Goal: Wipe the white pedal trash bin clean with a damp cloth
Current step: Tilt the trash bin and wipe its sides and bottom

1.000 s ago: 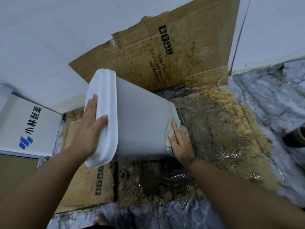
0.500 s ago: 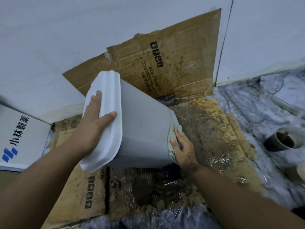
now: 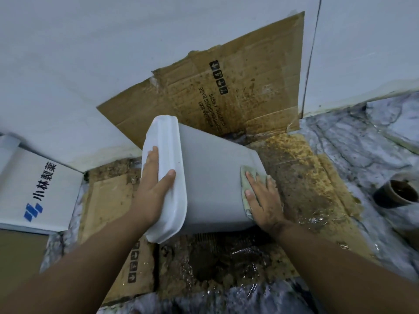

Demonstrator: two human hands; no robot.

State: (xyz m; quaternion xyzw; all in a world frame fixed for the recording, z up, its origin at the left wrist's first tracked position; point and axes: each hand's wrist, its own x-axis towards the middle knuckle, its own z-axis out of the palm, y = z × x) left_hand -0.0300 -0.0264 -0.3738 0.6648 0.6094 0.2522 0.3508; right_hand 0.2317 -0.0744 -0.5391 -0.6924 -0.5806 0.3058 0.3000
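The white pedal trash bin (image 3: 210, 177) is tipped over, its lid end towards me and to the left, its base resting on the soggy cardboard. My left hand (image 3: 152, 189) grips the white lid (image 3: 167, 155), fingers on top and thumb across the lid's edge. My right hand (image 3: 263, 198) presses a pale greenish cloth (image 3: 246, 177) flat against the bin's side near the base. Most of the cloth is hidden under my palm.
Wet, stained cardboard (image 3: 306, 182) covers the floor and leans against the white wall (image 3: 113, 53). A white box with blue logo (image 3: 34, 189) lies at the left. A dark round cup (image 3: 394, 193) stands on the marble floor (image 3: 362, 143) at the right.
My right hand with the cloth has slid up from the bin's bottom edge onto its side. The bin stays tilted with my left hand holding the lid; the view has shifted left.
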